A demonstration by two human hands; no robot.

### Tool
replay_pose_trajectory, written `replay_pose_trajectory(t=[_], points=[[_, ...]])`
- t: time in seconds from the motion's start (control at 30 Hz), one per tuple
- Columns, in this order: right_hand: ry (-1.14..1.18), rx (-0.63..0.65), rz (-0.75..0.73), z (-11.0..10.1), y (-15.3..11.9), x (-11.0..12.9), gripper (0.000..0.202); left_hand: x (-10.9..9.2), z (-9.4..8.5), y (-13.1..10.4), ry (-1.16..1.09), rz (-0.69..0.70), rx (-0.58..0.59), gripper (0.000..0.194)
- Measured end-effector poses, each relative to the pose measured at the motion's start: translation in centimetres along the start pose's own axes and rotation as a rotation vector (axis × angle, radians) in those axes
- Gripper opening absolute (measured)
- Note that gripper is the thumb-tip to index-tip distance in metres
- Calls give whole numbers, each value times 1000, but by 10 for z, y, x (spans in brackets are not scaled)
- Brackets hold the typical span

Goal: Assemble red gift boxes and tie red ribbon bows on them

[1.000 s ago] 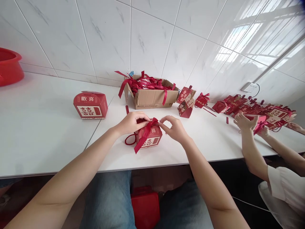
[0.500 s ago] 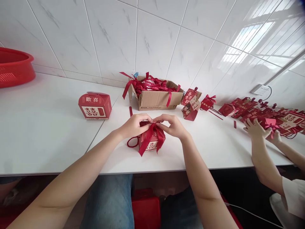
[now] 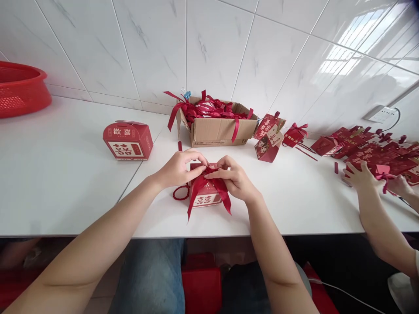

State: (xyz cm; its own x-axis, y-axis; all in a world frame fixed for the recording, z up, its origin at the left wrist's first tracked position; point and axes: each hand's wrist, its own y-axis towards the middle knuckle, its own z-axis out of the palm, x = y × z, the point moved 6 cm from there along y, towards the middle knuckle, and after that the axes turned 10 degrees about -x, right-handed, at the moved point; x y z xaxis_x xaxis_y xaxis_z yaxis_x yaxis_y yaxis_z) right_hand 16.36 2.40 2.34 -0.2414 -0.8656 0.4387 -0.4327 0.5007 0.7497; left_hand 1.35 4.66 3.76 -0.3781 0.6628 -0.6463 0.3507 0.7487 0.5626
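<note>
Since half a second ago: ribbon (image 3: 209,192) tails now lower, draped down front of gift box (image 3: 205,192). Left hand (image 3: 178,168) and right hand (image 3: 234,179), fingers pinching ribbon atop box. Box on surface (image 3: 65,183), just in front of cardboard carton (image 3: 218,128). Likely light, crushable; ribbon soft, slippery. Printed face toward wearer, long axis left-right.
</note>
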Motion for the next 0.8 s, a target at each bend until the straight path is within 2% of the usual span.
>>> replay_pose_trajectory(t=[0.17, 0.33, 0.47, 0.57, 0.8], points=[[-82, -15, -32, -1, -1, 2, 39, -1, -5, -1, 58, 30, -60, 8], [-149, -28, -36, -4, -3, 0, 39, 5, -6, -1, 16, -32, -53, 9], [-75, -44, 39, -5, -2, -1, 35, 7, -4, -1, -34, -87, -37, 10], [-40, -71, 88, -6, -1, 0, 35, 5, -4, 0, -46, -69, -53, 10], [-34, -66, 13, -4, -1, 1, 36, 3, -4, 2, -28, -56, -51, 13]])
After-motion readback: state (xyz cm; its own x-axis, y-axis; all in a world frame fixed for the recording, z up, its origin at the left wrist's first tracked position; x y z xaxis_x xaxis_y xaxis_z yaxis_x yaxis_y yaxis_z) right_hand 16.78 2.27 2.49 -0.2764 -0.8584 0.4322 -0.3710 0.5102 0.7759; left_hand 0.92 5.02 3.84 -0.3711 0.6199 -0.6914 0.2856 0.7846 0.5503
